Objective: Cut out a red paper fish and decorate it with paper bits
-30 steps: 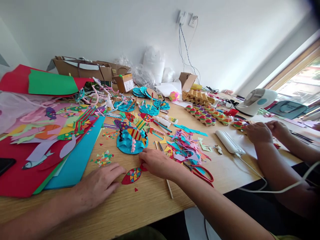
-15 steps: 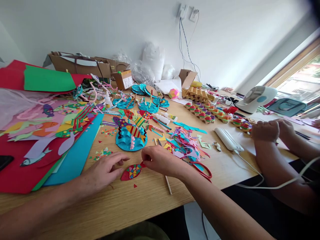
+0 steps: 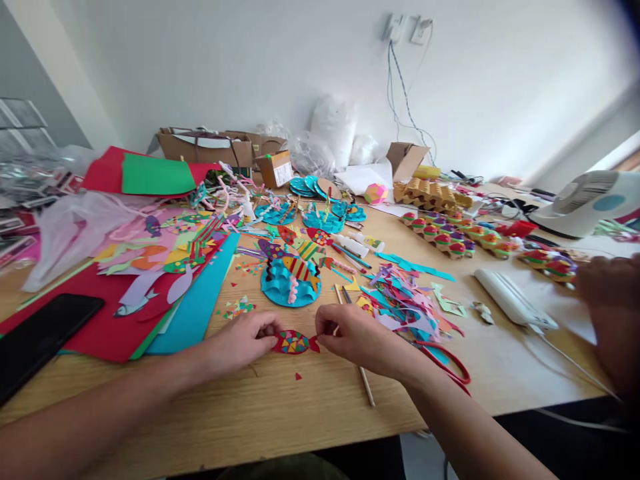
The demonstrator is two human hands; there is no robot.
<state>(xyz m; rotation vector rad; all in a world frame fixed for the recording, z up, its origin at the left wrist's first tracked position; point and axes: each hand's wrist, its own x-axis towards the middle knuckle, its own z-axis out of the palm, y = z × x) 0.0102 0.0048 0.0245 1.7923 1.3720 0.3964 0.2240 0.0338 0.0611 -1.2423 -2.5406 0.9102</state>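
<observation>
A red paper fish (image 3: 294,342) with a mosaic of small coloured pieces lies low over the table in front of me. My left hand (image 3: 250,337) is closed on its left, head end, thumb and fingertips at the edge. Beside the tail, my right hand (image 3: 345,331) has its fingers curled in a pinch on the red tail tip. A small red triangle (image 3: 299,376) rests just below the fish. Behind it stands a blue disc decoration (image 3: 285,297) carrying striped and dotted paper fish. A thin wooden stick (image 3: 367,387) lies partly under my right wrist.
Paper scraps (image 3: 405,300) and red-handled scissors (image 3: 450,360) lie to the right, near a white power bank (image 3: 515,299). Coloured sheets (image 3: 115,317) and a black phone (image 3: 47,340) are at left. Painted egg cartons (image 3: 437,237) sit behind. Another person's hand (image 3: 613,313) is at far right.
My left hand has moved in from beside the fish and closed on its head end. The fish has turned more level. The view has swung left.
</observation>
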